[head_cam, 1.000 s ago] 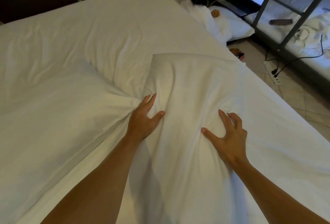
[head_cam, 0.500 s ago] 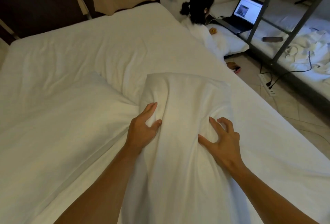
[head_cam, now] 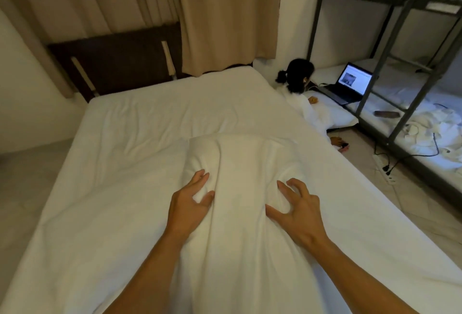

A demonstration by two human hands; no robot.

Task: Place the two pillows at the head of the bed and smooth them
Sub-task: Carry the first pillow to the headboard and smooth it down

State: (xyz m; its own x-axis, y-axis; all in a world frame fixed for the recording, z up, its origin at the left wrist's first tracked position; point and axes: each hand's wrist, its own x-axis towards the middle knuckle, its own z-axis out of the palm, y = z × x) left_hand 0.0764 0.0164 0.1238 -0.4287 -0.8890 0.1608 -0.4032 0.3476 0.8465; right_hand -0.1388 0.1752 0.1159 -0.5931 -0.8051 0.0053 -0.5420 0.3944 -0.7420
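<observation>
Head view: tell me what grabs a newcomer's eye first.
Two bare forearms reach in from below, the left hand and right hand clutching a white pillow in the middle of the white bed. At upper right, a lit laptop glows beside a seated person.

Left hand (head_cam: 188,207) and right hand (head_cam: 297,213) grip 1 pillow (head_cam: 240,163) — white bed (head_cam: 150,118).

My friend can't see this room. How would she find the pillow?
Start at the big white-sheeted bed below the dark wooden headboard. The puffy white rectangular pillow stands in the bed's middle, gripped by the left hand and right hand. Only it bulges up from the sheet.
</observation>
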